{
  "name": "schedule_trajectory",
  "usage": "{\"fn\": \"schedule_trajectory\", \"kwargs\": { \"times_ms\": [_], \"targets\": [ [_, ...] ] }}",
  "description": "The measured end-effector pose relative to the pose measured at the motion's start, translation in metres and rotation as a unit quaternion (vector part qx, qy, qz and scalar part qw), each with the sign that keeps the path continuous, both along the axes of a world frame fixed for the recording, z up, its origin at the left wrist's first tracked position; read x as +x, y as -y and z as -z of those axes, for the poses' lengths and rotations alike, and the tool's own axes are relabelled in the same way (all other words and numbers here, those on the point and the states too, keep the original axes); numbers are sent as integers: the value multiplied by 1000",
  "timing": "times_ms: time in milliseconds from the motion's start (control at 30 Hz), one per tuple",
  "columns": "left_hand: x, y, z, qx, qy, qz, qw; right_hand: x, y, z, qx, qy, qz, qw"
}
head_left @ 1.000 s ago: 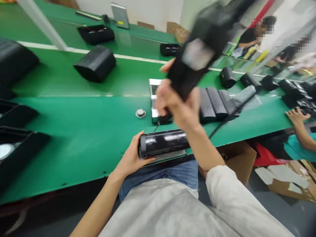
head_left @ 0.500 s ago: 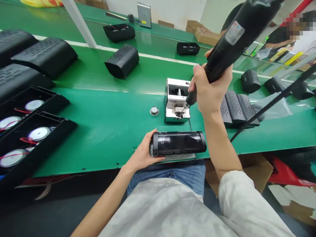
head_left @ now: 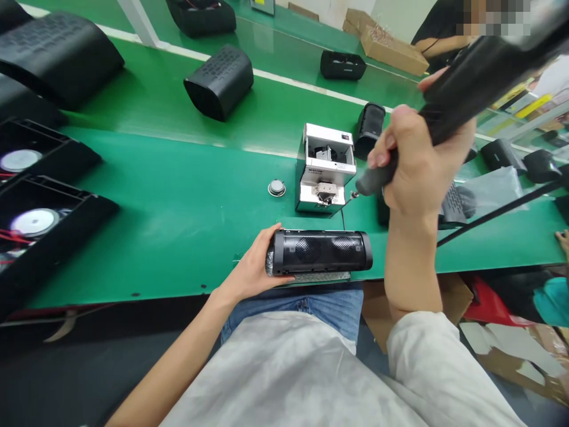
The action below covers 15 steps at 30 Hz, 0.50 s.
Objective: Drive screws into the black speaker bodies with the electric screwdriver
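Observation:
A black speaker housing [head_left: 322,252] with two perforated round areas lies on a silvery pad at the bench's front edge. My left hand [head_left: 254,267] grips its left end, thumb and fingers on opposite sides. Raised at the right, my right hand [head_left: 415,157] is wrapped round a large black electric screwdriver [head_left: 462,86], blurred, its tip pointing down and left. The tip is just right of a silver screw feeder [head_left: 326,169], apart from the housing. A small round metal part [head_left: 276,188] sits left of the feeder.
Open housings with white speaker discs [head_left: 35,222] stand at the left. Black housings [head_left: 220,83] rest on the green belt behind. A black cable [head_left: 498,216] slants across the right. Another person's arm [head_left: 447,45] shows at the back right, and a hand [head_left: 563,240] at the right edge.
My right hand and the screwdriver have moved right, off the front of the screw feeder. My left hand still holds the housing. The camera view has shifted.

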<state>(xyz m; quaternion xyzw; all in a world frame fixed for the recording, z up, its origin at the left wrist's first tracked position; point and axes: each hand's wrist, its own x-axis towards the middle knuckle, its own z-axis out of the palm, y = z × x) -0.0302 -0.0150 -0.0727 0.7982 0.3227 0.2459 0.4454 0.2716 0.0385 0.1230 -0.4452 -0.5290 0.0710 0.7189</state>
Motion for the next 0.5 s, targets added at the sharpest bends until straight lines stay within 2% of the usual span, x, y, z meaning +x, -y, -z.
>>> {"fn": "schedule_trajectory", "kwargs": {
  "times_ms": [133, 233, 367, 500],
  "targets": [
    [0, 0, 1, -8, 7, 3, 1000, 5, 41, -26, -13, -11, -33, 999],
    [0, -1, 2, -5, 10, 6, 1000, 6, 59, -36, -10, -11, -27, 1000],
    [-1, -1, 2, 1, 7, 2, 1000, 6, 64, -31, -15, -20, -11, 1000],
    [-1, 1, 1, -2, 12, 0, 1000, 8, 59, -12, -24, -53, -45, 997]
  ]
}}
